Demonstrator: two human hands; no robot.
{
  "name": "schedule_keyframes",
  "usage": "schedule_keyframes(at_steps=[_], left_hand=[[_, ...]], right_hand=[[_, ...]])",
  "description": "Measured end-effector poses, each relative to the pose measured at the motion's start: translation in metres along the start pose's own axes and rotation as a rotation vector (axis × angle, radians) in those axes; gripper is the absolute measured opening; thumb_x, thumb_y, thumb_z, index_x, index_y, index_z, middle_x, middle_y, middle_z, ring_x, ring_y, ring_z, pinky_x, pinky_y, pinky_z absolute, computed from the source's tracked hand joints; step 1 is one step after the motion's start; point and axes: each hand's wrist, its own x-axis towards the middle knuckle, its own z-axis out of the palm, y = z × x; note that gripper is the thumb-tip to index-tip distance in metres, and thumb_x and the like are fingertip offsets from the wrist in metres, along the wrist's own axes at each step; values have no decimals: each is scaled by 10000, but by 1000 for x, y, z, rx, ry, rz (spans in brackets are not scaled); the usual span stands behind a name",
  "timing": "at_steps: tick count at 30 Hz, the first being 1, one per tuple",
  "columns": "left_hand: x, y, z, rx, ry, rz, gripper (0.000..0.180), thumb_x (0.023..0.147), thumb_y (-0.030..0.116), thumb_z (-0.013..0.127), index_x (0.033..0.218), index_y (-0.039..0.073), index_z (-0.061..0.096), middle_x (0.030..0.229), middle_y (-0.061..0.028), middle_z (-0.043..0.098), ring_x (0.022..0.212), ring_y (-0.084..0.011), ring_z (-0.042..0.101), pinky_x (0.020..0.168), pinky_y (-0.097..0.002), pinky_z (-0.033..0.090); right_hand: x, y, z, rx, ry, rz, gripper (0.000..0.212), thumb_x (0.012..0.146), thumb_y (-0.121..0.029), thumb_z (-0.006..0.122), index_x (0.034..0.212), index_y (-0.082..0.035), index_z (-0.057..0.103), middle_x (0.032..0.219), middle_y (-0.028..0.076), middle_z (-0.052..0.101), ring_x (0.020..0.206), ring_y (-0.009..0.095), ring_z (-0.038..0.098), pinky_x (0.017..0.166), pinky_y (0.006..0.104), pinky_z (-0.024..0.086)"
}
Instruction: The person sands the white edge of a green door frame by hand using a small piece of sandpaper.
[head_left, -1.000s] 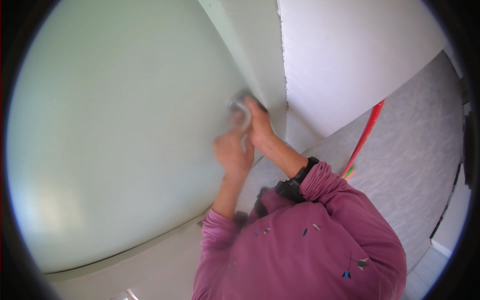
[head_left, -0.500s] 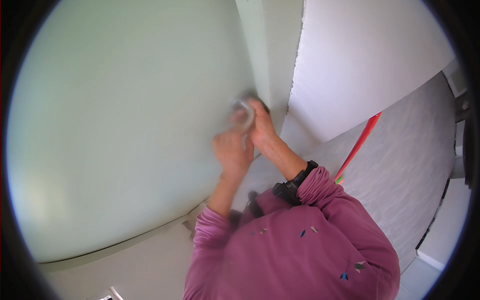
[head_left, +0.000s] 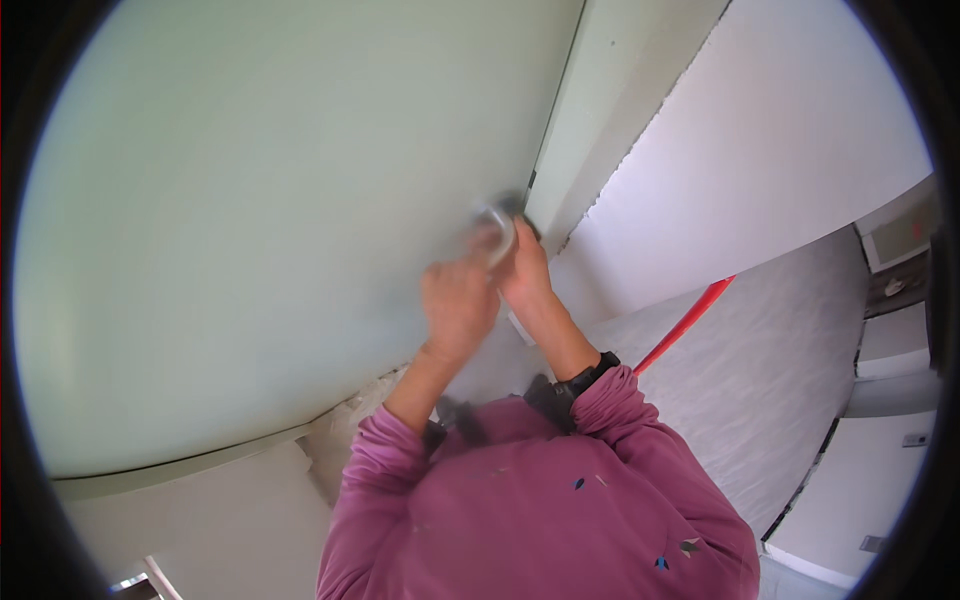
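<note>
My right hand (head_left: 525,267) is closed around a shiny, curved, ring-like piece (head_left: 500,236) close to the edge of a pale green door panel (head_left: 270,220). Blur hides what kind of thing the piece is. My left hand (head_left: 460,305) is curled just left of it, fingers bent toward the ring. Whatever those fingers pinch is hidden. A dark rounded part (head_left: 513,204) shows behind the right fingertips, beside the panel's edge.
A pale frame (head_left: 585,130) with a ragged edge borders a white wall (head_left: 740,150) on the right. Below the wall, a red pole (head_left: 685,325) slants over the grey floor (head_left: 770,350). White cabinets (head_left: 850,490) stand at the far right.
The view has shifted, and the gap along the panel's edge shows more sharply. Both hands stay together at the ring-like piece, with only small finger movement.
</note>
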Motion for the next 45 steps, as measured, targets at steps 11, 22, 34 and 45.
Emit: schedule_keyframes(at_steps=[11,22,34,45], left_hand=[[2,-2,-15,-72,-88,21,498,575,47,597,1056,53,469,841,-83,524,698,-218,491,697,-354,354],[49,-15,-41,-81,-264,152,287,668,68,563,952,57,521,791,-90,542,761,-248,523,648,-359,424],[81,-4,-30,571,-511,649,374,695,211,539,1023,33,524,666,-31,494,658,-166,450,647,-289,308],[99,6,-6,673,-691,647,553,575,238,619,1073,57,458,579,-30,479,492,-167,452,492,-307,305]], right_hand=[[-39,-8,-17,-888,-83,-484,287,817,-161,431,1060,-11,447,948,88,523,794,156,536,672,279,460],[-42,-1,-11,-541,-111,-365,316,801,-148,511,1067,-11,409,923,90,530,795,173,552,679,291,475],[-35,-2,-22,-256,-238,-10,180,833,-242,483,833,-67,441,825,42,540,759,137,542,685,286,467],[-11,13,-45,-351,-383,-74,206,809,-250,527,814,-58,453,831,47,538,801,156,536,708,308,464]])
